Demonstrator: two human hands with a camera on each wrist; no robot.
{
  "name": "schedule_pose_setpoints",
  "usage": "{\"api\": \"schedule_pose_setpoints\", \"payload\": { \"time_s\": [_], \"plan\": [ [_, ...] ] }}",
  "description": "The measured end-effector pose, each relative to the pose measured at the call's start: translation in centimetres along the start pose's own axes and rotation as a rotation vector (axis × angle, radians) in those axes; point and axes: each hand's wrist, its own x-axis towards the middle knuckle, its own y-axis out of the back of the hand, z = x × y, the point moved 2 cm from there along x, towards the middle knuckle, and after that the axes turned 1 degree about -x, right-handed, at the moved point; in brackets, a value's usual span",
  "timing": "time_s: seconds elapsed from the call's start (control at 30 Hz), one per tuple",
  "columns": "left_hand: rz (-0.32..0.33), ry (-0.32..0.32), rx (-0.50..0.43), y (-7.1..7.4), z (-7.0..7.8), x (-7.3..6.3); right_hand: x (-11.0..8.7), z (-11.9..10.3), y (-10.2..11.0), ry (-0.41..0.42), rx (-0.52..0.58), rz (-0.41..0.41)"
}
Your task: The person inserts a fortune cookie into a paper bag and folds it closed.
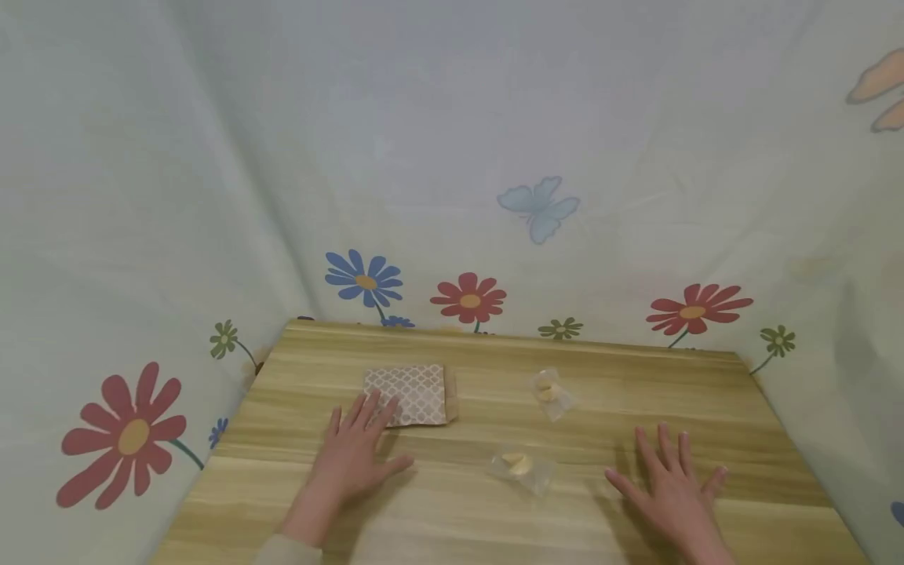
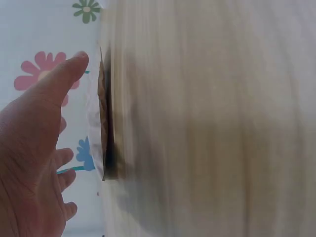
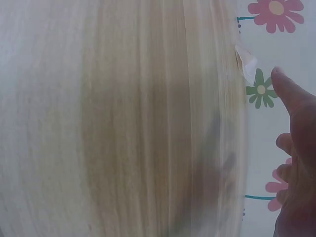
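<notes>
A flat paper bag (image 1: 417, 392) with a white lattice pattern and a brown strip at its right end lies toward the back left of the table. My left hand (image 1: 349, 459) is spread palm down, its fingertips overlapping the bag's front left part in the head view. In the left wrist view the bag (image 2: 101, 123) shows edge-on beyond the thumb. Two folded, pale yellow fortune cookies in clear wrappers lie to the right: a nearer cookie (image 1: 519, 464) and a farther cookie (image 1: 547, 390). My right hand (image 1: 674, 494), fingers spread, holds nothing above the table's right side.
The wood-grain table (image 1: 452, 526) runs back to a pale cloth backdrop (image 1: 424, 157) printed with flowers and butterflies. That cloth also closes off the left and right sides. In the right wrist view a wrapper (image 3: 246, 64) shows near the table's far edge.
</notes>
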Motion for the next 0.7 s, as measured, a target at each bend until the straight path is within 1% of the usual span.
{"api": "schedule_pose_setpoints", "payload": {
  "time_s": [0.13, 0.27, 0.37, 0.5, 0.6, 0.7],
  "plan": [
    [-0.015, -0.018, 0.004, 0.3, 0.0, 1.0, 0.1, -0.2, 0.0, 0.001, 0.006, -0.004],
    [-0.031, -0.048, 0.014, 0.7, -0.2, 2.5, 0.2, -0.3, 0.2, 0.002, 0.002, 0.003],
    [-0.064, -0.078, 0.006, 0.9, -0.5, 3.9, 0.4, -0.4, 0.2, 0.004, -0.003, 0.011],
    [-0.119, -0.112, 0.023, 1.4, -0.9, 5.7, 0.7, -0.7, 0.0, 0.01, -0.012, 0.015],
    [-0.157, -0.119, 0.036, 2.0, -1.4, 6.7, 0.9, -1.0, -0.1, 0.015, -0.012, 0.023],
    [-0.192, -0.116, 0.03, 2.5, -1.7, 7.4, 1.1, -1.2, -0.1, 0.016, -0.008, 0.018]
  ]
}}
